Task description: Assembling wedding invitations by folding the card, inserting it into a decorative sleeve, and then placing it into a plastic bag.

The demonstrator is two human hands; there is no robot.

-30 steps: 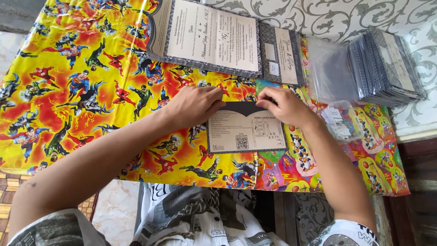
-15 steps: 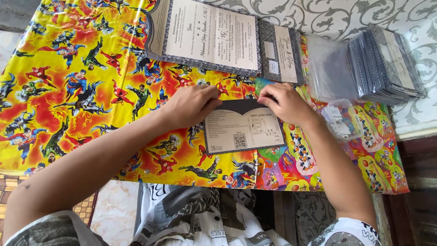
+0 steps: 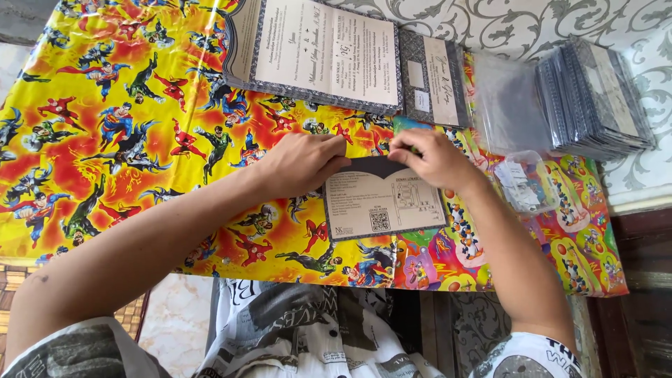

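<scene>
A folded card, beige with a dark border and a dark flap along its far edge, lies on a table covered with a bright cartoon-print cloth. My left hand presses on the card's far left corner with fingers curled. At the far right corner, my right hand pinches the card's dark flap. Both forearms reach in from the near edge.
A stack of open printed cards lies beyond the hands, with a narrower folded card beside it. Clear plastic sleeves and a pile of dark packed cards sit at the right. A small clear bag lies near my right wrist.
The card has turned slightly, its left end tilting nearer. My right hand's fingers have moved closer along the dark flap; my left hand has barely shifted.
</scene>
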